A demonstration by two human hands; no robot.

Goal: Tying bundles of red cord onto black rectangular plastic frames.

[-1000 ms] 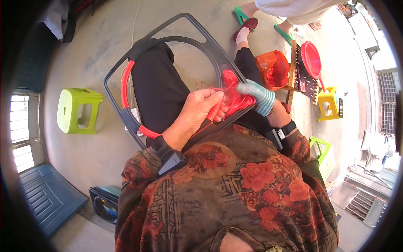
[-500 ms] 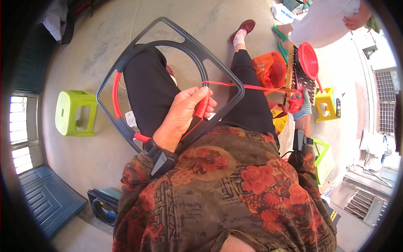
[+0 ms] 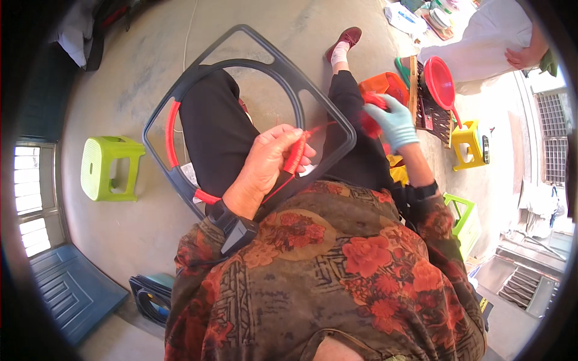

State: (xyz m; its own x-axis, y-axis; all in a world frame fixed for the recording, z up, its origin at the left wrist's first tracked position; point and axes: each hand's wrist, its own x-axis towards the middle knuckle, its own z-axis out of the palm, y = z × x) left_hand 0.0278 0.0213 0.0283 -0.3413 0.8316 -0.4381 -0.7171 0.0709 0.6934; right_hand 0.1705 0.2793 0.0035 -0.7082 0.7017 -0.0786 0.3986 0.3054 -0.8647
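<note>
A dark grey plastic frame [image 3: 282,65], squarish outside with a round inner ring, rests tilted over my thighs. My left hand [image 3: 271,157], bare, is closed around the ring's right side, where red cord [image 3: 294,159] is wound in tight coils. The thumb presses at the upper end of the coils. My right hand [image 3: 394,125], in a pale blue glove, grips a blurred bundle of red cord [image 3: 369,126] above my right leg. A short stretch of strand shows leaving the coils toward it. Another red-wrapped section [image 3: 172,133] covers the frame's left side.
A green stool [image 3: 111,168] stands at the left. To the right are an orange bag [image 3: 385,83], a wooden-edged rack, a red strainer [image 3: 440,81], a yellow stool [image 3: 468,144] and a green stool [image 3: 462,219]. Another person in pale clothing [image 3: 490,45] is at the upper right.
My right hand has come inward and up from the far right with the red bundle. The cord, taut before, now shows only partly. My left hand keeps its hold; the frame has shifted slightly.
</note>
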